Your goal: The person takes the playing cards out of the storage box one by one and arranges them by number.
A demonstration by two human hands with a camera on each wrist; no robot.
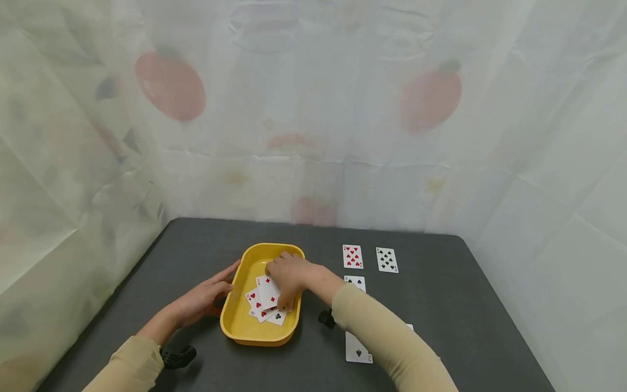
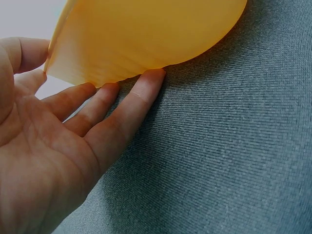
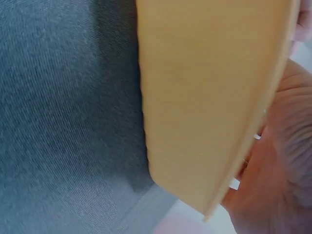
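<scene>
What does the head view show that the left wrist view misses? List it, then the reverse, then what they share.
Only the head view shows the right hand on the loose cards inside the yellow tray, and more cards laid face up on the table. Only the left wrist view shows the left hand's fingertips touching the tray's outer wall. Both show the left hand, tray and dark table.

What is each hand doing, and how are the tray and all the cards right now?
Left hand: open, straight fingers against the tray's outer wall.
Right hand: inside the tray, fingers on the cards.
Yellow tray: upright on the table, holding cards.
Cards in tray: face up, overlapping.
Cards on table: face up, lying flat.
</scene>
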